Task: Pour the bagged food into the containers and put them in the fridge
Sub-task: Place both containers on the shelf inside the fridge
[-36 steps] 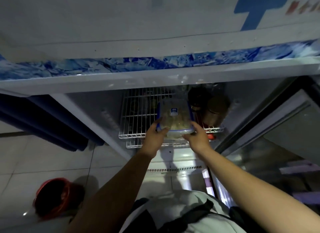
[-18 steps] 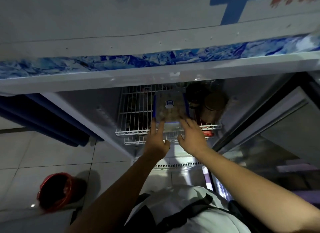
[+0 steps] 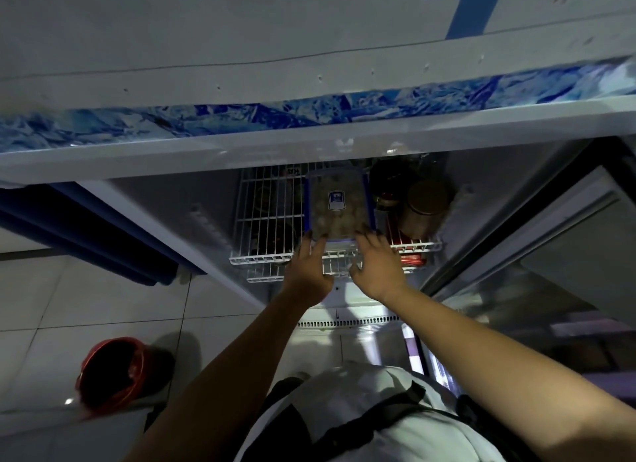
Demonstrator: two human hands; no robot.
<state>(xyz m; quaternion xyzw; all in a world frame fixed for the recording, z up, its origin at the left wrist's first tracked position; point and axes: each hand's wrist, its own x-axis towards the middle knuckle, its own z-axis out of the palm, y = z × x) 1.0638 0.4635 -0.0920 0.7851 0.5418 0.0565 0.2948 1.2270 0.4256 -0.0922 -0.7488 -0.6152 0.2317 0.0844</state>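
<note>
A clear food container [image 3: 337, 207] with a blue-rimmed lid and a small label lies on the white wire shelf [image 3: 265, 220] inside the open fridge. Pale food shows through its lid. My left hand [image 3: 308, 272] and my right hand [image 3: 377, 265] reach up to its near edge. The fingers of both hands are spread, with the fingertips touching or almost touching the container's front. Neither hand wraps around it.
Dark jars [image 3: 425, 203] stand on the shelf right of the container. A second wire shelf [image 3: 275, 277] sits below. The fridge's top edge [image 3: 309, 145] overhangs the opening. The open door [image 3: 568, 241] is on the right. A red bucket [image 3: 113, 375] stands on the tiled floor at left.
The container went from being held at the shelf's front edge to lying further back on the shelf. Both hands let go of its sides and now rest open at its near edge.
</note>
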